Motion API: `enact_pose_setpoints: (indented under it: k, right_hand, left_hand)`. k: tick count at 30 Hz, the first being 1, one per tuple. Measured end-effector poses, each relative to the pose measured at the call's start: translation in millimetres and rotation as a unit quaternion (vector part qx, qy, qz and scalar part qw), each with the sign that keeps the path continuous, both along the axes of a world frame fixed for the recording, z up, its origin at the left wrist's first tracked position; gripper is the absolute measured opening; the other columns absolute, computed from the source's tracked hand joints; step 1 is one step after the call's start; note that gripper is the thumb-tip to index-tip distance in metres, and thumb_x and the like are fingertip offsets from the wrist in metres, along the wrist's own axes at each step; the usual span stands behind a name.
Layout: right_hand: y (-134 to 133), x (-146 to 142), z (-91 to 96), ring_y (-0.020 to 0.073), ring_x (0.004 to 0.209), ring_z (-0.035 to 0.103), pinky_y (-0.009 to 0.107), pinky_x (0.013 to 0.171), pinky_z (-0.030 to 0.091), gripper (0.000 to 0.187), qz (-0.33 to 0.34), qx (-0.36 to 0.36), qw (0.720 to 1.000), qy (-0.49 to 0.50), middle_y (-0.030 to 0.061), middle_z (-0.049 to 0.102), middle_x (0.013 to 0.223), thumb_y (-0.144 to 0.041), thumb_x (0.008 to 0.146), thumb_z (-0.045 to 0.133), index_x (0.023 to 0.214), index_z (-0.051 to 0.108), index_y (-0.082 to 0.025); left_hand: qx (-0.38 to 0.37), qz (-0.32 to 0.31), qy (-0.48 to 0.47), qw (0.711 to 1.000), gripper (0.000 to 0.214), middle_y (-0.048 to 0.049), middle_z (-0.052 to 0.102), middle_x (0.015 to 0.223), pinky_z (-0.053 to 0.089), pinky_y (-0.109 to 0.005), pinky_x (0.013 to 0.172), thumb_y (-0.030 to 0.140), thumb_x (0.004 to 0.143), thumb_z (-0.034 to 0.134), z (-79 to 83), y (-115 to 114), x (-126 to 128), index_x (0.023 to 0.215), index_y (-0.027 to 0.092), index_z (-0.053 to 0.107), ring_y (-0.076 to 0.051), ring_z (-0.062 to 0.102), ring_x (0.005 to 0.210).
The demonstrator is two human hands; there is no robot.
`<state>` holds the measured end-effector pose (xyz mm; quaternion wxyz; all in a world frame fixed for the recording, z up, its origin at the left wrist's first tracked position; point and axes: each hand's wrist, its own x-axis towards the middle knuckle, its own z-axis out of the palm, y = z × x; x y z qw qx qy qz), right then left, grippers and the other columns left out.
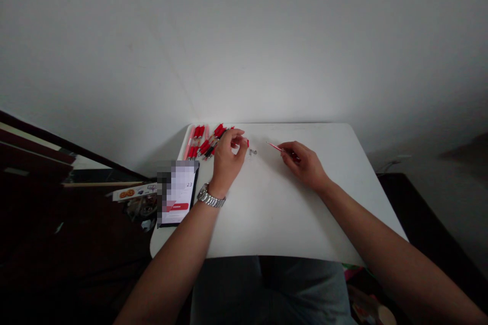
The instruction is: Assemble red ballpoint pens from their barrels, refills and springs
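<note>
Head view: the right hand (pixel 303 163) has a slender red-and-silver piece (pixel 275 147) pinched between thumb and fingers, the grip closed down to the piece's own thinness, its fine tip left free and angled toward the left hand (pixel 230 157), probably so that end can be seen and steered. That left hand hangs over the surface (pixel 282 213) with thumb and forefinger curved close together; a small red piece (pixel 247 143) shows at the fingertips, and from where I stand I cannot tell whether the grip has it pinched. Between the two hands, small greyish bits (pixel 253 152) lie on the white surface, within easy reach. Farther left, partly behind the left hand, red pens (pixel 218 130) lie heaped beside some pink pens (pixel 189 143), kept to the back corner seemingly to leave elbow room. Nearer the front, a lit tablet (pixel 179 207) lies along the left edge, likely placed for glancing; a metal watch (pixel 210 197) circles the left wrist.
</note>
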<state>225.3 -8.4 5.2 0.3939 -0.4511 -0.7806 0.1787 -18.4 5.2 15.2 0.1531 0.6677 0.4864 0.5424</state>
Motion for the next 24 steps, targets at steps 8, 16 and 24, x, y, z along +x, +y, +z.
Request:
enact_pose_setpoints:
  k: [8, 16, 24]
  right_hand:
    - [-5, -1, -0.9, 0.0144, 0.071, 0.062, 0.027, 0.063, 0.049, 0.024, 0.015, -0.043, 0.997, 0.070, 0.0045, 0.070, 0.093, -0.036, 0.100, 0.057, 0.120, 0.057, -0.023]
    - [-9, -4, -2.5, 0.0155, 0.076, 0.068, 0.025, 0.059, 0.050, 0.023, 0.052, -0.050, 0.991, 0.111, 0.0045, 0.072, 0.093, -0.037, 0.100, 0.058, 0.118, 0.048, -0.025]
    - [-11, -6, -1.1, 0.0175, 0.083, 0.072, 0.026, 0.061, 0.053, 0.022, 0.100, -0.069, 0.987, 0.107, 0.0069, 0.073, 0.098, -0.039, 0.102, 0.055, 0.118, 0.046, -0.026]
  left_hand:
    - [-0.082, -0.135, -0.116, 0.981, 0.026, -0.0056, 0.068, 0.098, 0.055, -0.026, 0.079, 0.040, 0.098, 0.063, -3.0, -3, 4, 0.112, 0.019, 0.066, -0.013, 0.066, 0.086]
    - [-0.157, -0.244, -0.144, 0.946, 0.031, -0.0090, 0.072, 0.107, 0.056, -0.027, 0.086, 0.038, 0.094, 0.069, 3.8, -12, 14, 0.116, 0.017, 0.070, -0.014, 0.067, 0.092]
    - [-0.177, -0.292, -0.136, 0.930, 0.027, -0.0074, 0.074, 0.100, 0.057, -0.028, 0.084, 0.037, 0.095, 0.068, 5.6, -16, 18, 0.114, 0.019, 0.072, -0.014, 0.069, 0.089]
